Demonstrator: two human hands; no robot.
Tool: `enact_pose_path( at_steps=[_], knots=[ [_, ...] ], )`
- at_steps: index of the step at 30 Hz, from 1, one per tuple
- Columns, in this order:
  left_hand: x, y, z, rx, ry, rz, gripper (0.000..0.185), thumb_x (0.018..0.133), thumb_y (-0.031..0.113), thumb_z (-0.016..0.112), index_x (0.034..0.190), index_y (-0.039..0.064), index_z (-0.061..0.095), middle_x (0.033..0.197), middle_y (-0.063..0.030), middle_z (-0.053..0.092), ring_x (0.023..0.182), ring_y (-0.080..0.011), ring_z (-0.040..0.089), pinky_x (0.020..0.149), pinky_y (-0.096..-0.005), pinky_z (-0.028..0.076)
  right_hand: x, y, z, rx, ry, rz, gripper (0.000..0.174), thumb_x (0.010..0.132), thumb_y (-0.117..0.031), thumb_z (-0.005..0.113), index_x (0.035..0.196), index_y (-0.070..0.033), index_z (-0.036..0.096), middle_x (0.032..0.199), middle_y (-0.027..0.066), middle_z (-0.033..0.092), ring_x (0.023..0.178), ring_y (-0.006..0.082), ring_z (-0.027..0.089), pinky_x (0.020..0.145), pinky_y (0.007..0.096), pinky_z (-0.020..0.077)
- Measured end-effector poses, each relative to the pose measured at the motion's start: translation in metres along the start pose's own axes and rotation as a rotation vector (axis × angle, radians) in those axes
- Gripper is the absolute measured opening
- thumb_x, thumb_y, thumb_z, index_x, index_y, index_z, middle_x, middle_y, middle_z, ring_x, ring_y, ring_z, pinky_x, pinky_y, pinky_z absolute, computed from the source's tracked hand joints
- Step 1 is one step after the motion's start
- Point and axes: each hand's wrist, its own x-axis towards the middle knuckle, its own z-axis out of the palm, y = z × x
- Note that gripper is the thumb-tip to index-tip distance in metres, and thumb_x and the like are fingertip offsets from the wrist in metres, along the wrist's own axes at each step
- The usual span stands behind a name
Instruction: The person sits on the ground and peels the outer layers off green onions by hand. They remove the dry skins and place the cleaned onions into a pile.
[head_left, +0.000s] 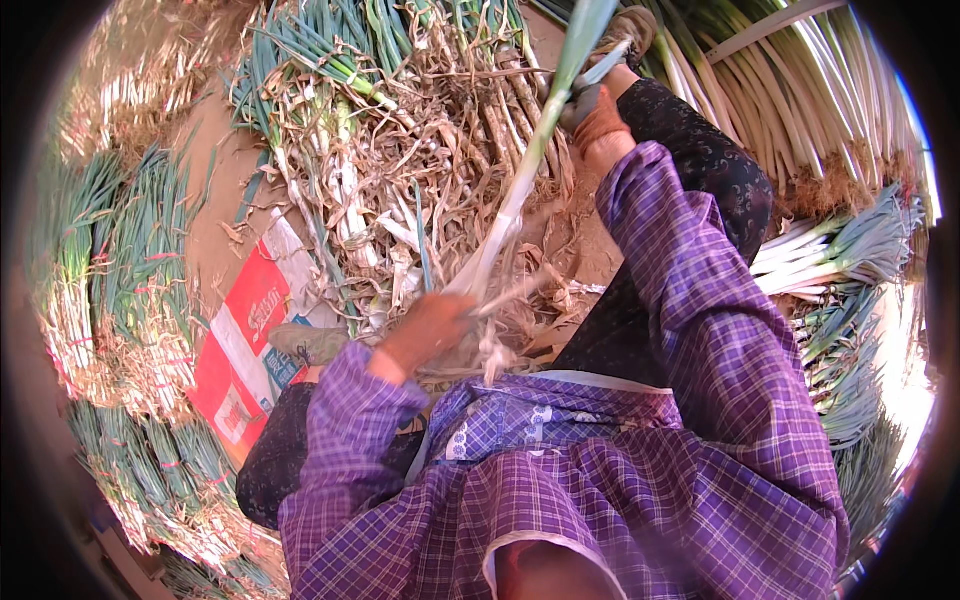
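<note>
A long green onion (517, 196) slants across the space in front of me, green leaves at the top and white stalk toward my lap. My right hand (598, 120), in an orange glove with dark fingers, grips it around the start of its leaves. Down at the white end is my left hand (429, 334), gloved in orange and blurred, its fingers closed around the stalk. Pale, dry sheath strips and roots (495, 345) hang there, smeared by motion. Beneath lies a heap of untrimmed green onions with dry brown leaves (450, 165).
Tied green onion bundles (150, 232) line the left side. A red-and-white printed sheet (247, 322) lies by my left shoe (307, 343). Long white-stalked onions (787, 97) stack at upper right, above cleaned ones (825, 255) near my right knee (720, 180).
</note>
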Motion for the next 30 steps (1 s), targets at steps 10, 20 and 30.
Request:
enact_pose_path(
  at_steps=[10, 20, 30],
  knots=[
    [-0.086, -0.144, 0.014, 0.096, -0.332, -0.537, 0.031, 0.081, 0.014, 0.059, 0.111, 0.009, 0.063, 0.088, -0.0222, 0.066, 0.084, -0.0406, 0.065, 0.074, -0.0466, 0.054, 0.020, -0.071, -0.012, 1.114, 0.507, 0.500, 0.026, 0.095, -0.012, 0.047, 0.117, 0.002, 0.049, 0.098, 0.0181, 0.056, 0.087, 0.0351, 0.059, 0.083, 0.0562, 0.0517],
    [0.087, 0.060, -0.071, -0.529, 0.475, -0.014, 0.045, 0.086, 0.029, 0.066, 0.122, 0.007, 0.052, 0.107, -0.0176, 0.062, 0.093, -0.0301, 0.063, 0.078, -0.0407, 0.051, -0.032, -0.199, 0.048, 1.839, -0.858, 0.449, 0.045, 0.098, -0.039, 0.042, 0.119, 0.000, 0.047, 0.105, 0.0171, 0.055, 0.096, 0.0328, 0.058, 0.082, 0.0563, 0.0491],
    [0.076, 0.039, -0.020, 0.331, 0.823, -0.135, 0.029, 0.083, 0.017, 0.068, 0.101, 0.005, 0.049, 0.081, -0.0161, 0.061, 0.068, -0.0348, 0.065, 0.057, -0.0431, 0.052, -0.072, -0.173, 0.041, 1.369, -0.219, 0.356, 0.081, 0.082, -0.073, 0.036, 0.126, -0.007, 0.051, 0.110, 0.0172, 0.059, 0.099, 0.0392, 0.060, 0.084, 0.0679, 0.0468]
  ],
)
